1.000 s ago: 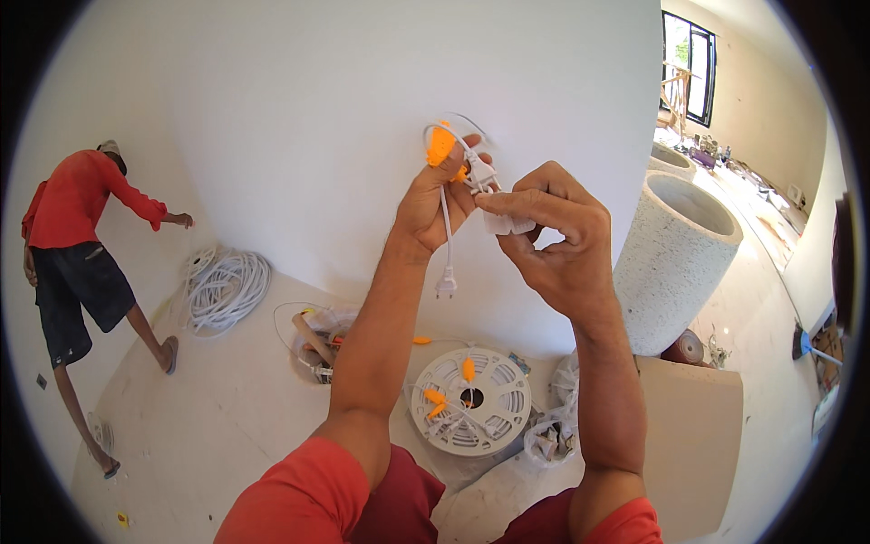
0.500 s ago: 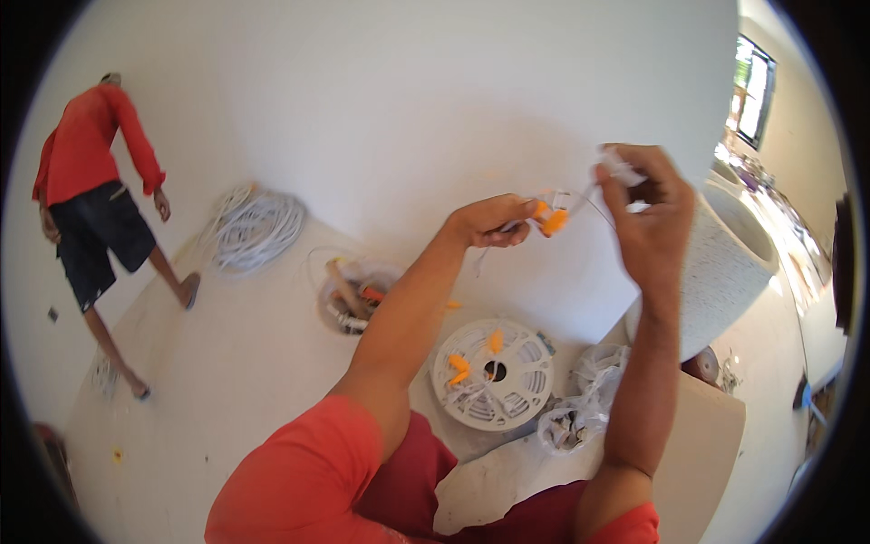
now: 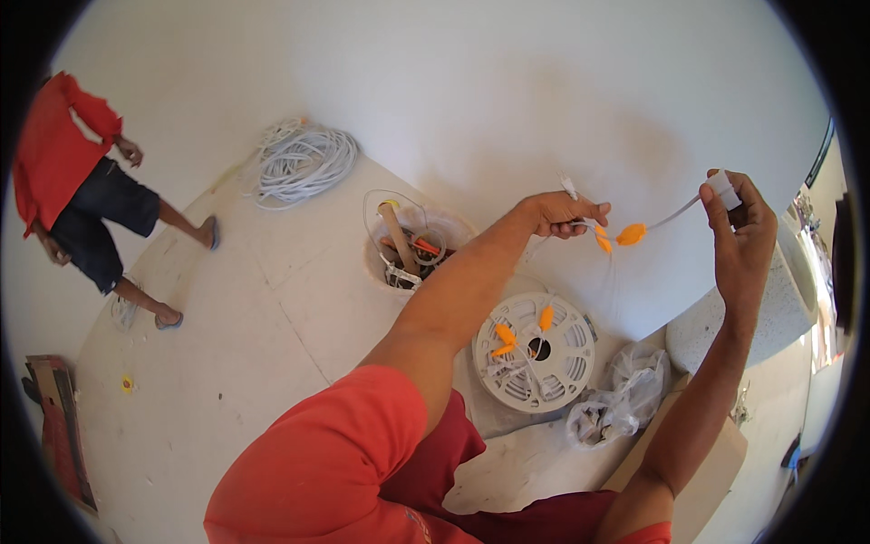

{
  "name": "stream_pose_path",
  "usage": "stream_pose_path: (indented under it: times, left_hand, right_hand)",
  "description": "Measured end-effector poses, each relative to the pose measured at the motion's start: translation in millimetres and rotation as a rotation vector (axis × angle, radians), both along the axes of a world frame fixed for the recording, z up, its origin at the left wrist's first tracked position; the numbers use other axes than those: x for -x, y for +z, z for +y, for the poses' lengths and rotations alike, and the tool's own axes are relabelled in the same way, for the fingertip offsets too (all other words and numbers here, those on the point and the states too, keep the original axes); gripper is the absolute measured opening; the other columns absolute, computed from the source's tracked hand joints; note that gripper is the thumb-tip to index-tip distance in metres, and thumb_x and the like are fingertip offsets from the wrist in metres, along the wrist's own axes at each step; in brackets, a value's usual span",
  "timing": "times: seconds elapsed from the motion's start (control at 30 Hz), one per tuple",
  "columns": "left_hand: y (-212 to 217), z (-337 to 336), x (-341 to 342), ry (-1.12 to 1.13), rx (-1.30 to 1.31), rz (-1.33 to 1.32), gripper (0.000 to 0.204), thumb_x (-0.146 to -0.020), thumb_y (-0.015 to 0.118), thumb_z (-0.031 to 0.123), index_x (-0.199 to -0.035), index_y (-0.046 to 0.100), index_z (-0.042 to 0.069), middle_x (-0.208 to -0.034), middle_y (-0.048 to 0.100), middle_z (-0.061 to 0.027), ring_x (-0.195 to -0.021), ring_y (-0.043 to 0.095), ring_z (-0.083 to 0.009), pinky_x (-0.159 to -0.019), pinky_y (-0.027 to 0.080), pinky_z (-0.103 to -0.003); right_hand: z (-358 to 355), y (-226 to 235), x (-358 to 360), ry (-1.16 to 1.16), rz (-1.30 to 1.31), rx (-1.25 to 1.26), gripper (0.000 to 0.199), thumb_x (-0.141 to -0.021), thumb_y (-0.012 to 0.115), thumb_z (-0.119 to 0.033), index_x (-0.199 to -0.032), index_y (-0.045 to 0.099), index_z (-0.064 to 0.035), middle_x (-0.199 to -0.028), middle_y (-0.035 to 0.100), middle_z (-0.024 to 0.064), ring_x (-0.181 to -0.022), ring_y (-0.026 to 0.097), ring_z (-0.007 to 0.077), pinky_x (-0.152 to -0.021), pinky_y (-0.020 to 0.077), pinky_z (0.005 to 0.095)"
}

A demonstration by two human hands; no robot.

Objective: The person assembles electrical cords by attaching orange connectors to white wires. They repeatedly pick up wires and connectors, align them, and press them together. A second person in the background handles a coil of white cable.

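My left hand (image 3: 571,215) is closed on a thin white cable, its thumb pointing right. Two orange tape-like tabs or caps (image 3: 632,235) hang on the cable just beyond the fingers. From there the pale cable (image 3: 678,211) runs up to a small white block-shaped piece (image 3: 723,189), pinched between thumb and fingers of my right hand (image 3: 749,218). Both hands are raised before the white wall. Below them a white slotted reel (image 3: 535,317) lies flat, with more orange pieces and white leads on it.
Left of the reel stands a bucket (image 3: 374,257) of tools, a hammer-like handle jutting out. A clear plastic bag (image 3: 634,385) sits right of the reel, near a speckled round planter (image 3: 770,299). Coiled white cable (image 3: 313,163) lies by the wall. A co-worker in red (image 3: 68,136) stands far left.
My view has shifted, so the floor things sit further right. My right hand has moved right with the white piece, and the cable between my hands is drawn out more.
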State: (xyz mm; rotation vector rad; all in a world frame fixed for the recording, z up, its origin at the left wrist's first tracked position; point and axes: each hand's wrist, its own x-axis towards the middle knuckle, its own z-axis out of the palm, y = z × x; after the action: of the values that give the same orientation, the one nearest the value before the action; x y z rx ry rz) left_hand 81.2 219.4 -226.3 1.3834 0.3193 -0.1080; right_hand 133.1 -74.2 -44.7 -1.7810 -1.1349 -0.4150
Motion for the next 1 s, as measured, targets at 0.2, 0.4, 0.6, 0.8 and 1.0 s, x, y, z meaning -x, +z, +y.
stream_pose_path:
  times: [0.2, 0.4, 0.6, 0.8, 1.0]
  left_hand:
    - [-33, 26, 8, -0.012, 0.237, -0.152, 0.047, -0.105, 0.074, 0.026, -0.146, 0.060, 0.008, -0.094, 0.065, -0.0045, -0.068, 0.053, -0.0037, -0.048, 0.038, -0.016]
    - [-26, 33, 30, -0.122, 0.136, -0.220, 0.074, -0.098, 0.079, 0.013, -0.162, 0.043, 0.007, -0.104, 0.068, -0.0084, -0.067, 0.049, -0.0035, -0.053, 0.040, -0.016]
    - [-2, 19, 19, -0.355, -0.272, -0.065, 0.053, -0.089, 0.085, 0.012, -0.137, 0.067, 0.000, -0.102, 0.076, -0.0097, -0.063, 0.051, -0.0029, -0.050, 0.039, -0.019]
    - [-15, -2, 1, -0.593, -0.396, 0.002, 0.030, -0.086, 0.084, 0.007, -0.111, 0.076, -0.007, -0.089, 0.078, -0.0125, -0.057, 0.054, -0.0055, -0.048, 0.040, -0.023]
    - [-35, -19, -1, -0.611, -0.368, -0.018, 0.032, -0.087, 0.083, 0.008, -0.112, 0.074, -0.009, -0.086, 0.078, -0.0135, -0.058, 0.058, -0.0067, -0.049, 0.042, -0.024]
  right_hand:
    - [-14, -7, -10, -0.126, -0.111, -0.078, 0.037, -0.098, 0.081, -0.034, -0.112, 0.077, 0.0000, -0.077, 0.067, -0.0006, -0.066, 0.056, 0.0067, -0.064, 0.0453, 0.0237]
    - [-46, -10, -17, -0.029, -0.016, -0.239, 0.038, -0.099, 0.081, -0.034, -0.115, 0.076, 0.0001, -0.083, 0.069, 0.0005, -0.068, 0.057, 0.0069, -0.065, 0.0438, 0.0225]
    - [-86, -9, 5, -0.074, 0.036, -0.072, 0.043, -0.110, 0.065, -0.041, -0.129, 0.071, -0.0029, -0.076, 0.058, -0.0019, -0.071, 0.051, 0.0070, -0.072, 0.0405, 0.0244]
    - [-104, 8, 42, -0.052, 0.088, -0.136, 0.052, -0.111, 0.060, -0.049, -0.121, 0.071, 0.0003, -0.084, 0.067, 0.0011, -0.074, 0.059, 0.0087, -0.070, 0.0442, 0.0257]
    - [-85, 32, 53, -0.077, 0.057, -0.142, 0.041, -0.114, 0.052, -0.048, -0.117, 0.067, -0.0091, -0.085, 0.056, 0.0013, -0.082, 0.054, 0.0086, -0.076, 0.0450, 0.0284]
